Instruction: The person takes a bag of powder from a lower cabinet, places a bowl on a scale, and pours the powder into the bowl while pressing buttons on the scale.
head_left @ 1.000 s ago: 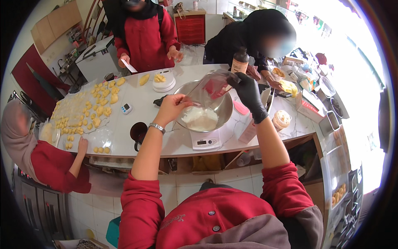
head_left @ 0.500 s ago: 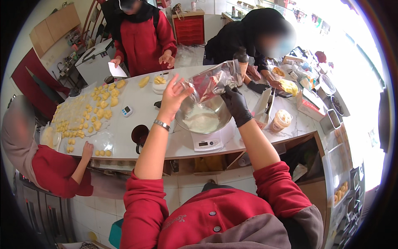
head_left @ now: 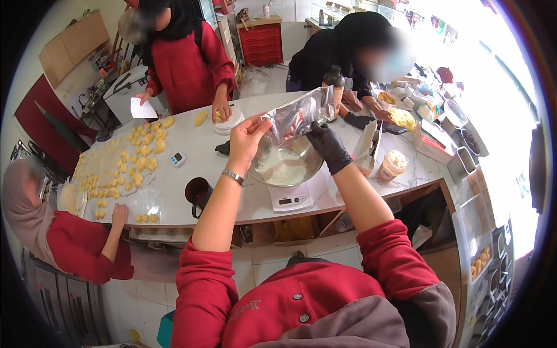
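A silver foil bag is tilted over a steel mixing bowl. My left hand, bare with a watch at the wrist, pinches the bag's left end. In a black glove, my right hand grips its right end. White powder lies in the bowl under the bag. Beneath the bowl stands a white digital scale. Whether powder is falling from the bag I cannot tell.
Pieces of yellow dough cover the left of the table. A timer and dark mug stand left of the bowl; a cup and carton stand right. A dark bottle is behind the bag. Three co-workers surround the table.
My left hand, its fingers spread before, has closed on the bag's left end. Across the table, a co-worker's hand has come down onto the dough on a small white scale.
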Action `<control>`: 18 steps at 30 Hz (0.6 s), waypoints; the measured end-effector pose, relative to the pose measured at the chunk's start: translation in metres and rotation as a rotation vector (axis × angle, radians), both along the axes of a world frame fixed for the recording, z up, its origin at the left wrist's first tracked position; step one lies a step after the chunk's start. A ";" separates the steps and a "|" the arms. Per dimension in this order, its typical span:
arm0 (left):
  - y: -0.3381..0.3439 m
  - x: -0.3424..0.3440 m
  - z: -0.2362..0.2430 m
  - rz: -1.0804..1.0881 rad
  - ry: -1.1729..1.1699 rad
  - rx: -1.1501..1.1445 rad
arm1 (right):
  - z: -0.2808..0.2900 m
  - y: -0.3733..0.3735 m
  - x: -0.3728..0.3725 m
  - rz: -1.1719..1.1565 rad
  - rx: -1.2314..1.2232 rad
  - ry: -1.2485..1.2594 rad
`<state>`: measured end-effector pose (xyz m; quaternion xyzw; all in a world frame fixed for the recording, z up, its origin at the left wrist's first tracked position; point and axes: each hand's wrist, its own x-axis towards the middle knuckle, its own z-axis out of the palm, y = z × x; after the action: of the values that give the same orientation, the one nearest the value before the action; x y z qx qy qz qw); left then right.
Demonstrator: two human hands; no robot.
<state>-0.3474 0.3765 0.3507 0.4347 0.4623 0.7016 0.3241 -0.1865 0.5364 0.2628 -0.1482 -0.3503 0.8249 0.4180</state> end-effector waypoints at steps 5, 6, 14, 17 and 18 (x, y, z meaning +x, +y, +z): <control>0.002 0.010 -0.004 0.212 -0.023 0.126 | 0.017 -0.008 0.002 -0.039 -0.093 0.035; 0.001 0.009 -0.005 0.217 0.017 0.084 | 0.021 -0.009 0.002 -0.075 -0.054 0.004; -0.025 -0.022 -0.045 0.077 0.293 -0.370 | 0.089 -0.053 -0.009 -0.109 0.641 -0.298; -0.027 -0.022 -0.055 0.052 0.067 -0.257 | 0.109 -0.057 -0.002 -0.017 0.725 -0.626; -0.027 -0.022 -0.056 0.057 0.044 -0.236 | 0.108 -0.056 -0.003 -0.039 0.728 -0.553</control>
<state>-0.3692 0.3495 0.2945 0.3955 0.5610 0.6413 0.3429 -0.1899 0.4804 0.3713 -0.2130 -0.7132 0.5693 0.3492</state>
